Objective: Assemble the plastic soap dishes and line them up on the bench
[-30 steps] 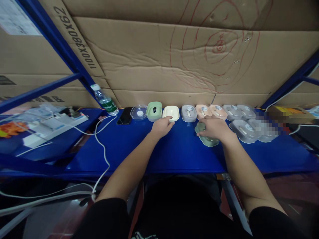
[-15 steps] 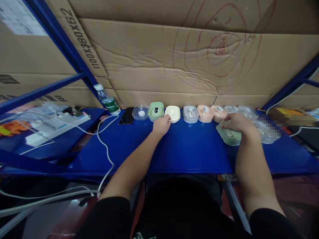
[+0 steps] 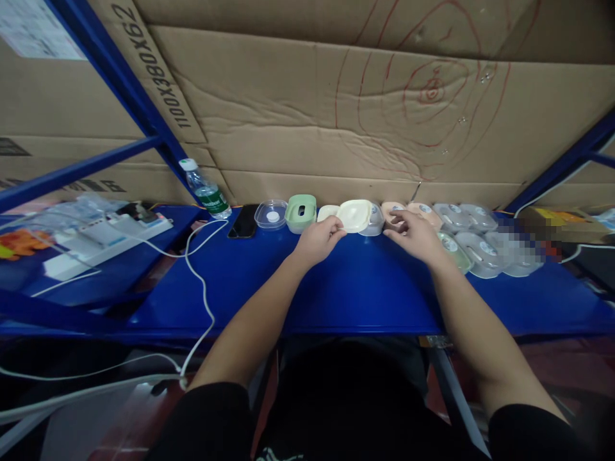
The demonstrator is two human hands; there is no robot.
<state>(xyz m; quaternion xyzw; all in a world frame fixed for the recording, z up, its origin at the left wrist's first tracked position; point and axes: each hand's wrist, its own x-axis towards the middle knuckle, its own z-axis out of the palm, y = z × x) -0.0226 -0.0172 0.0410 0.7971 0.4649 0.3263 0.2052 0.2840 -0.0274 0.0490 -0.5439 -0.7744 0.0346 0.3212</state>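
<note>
My left hand (image 3: 321, 239) pinches the lower left edge of a cream lid (image 3: 355, 215), which is raised and tilted. Under and behind that lid are another cream piece (image 3: 327, 211) and a grey container (image 3: 376, 224). My right hand (image 3: 412, 235) is to the right of the lid, fingers apart and holding nothing, in front of the peach containers (image 3: 393, 210). Left of my left hand sits a green container (image 3: 301, 214) with a dark oval opening. A clear shallow container (image 3: 271, 214) stands beside it.
Several grey lidded containers (image 3: 482, 253) and a green one (image 3: 454, 251) stand at the right. At the left are a black phone (image 3: 243, 221), a water bottle (image 3: 210, 195), a white cable (image 3: 206, 288) and a power strip (image 3: 110, 246). Cardboard (image 3: 269, 83) backs the blue table (image 3: 360, 294).
My left hand has lifted the cream lid and moved slightly right. My right hand has left the green container at the right and come inward to near the lid.
</note>
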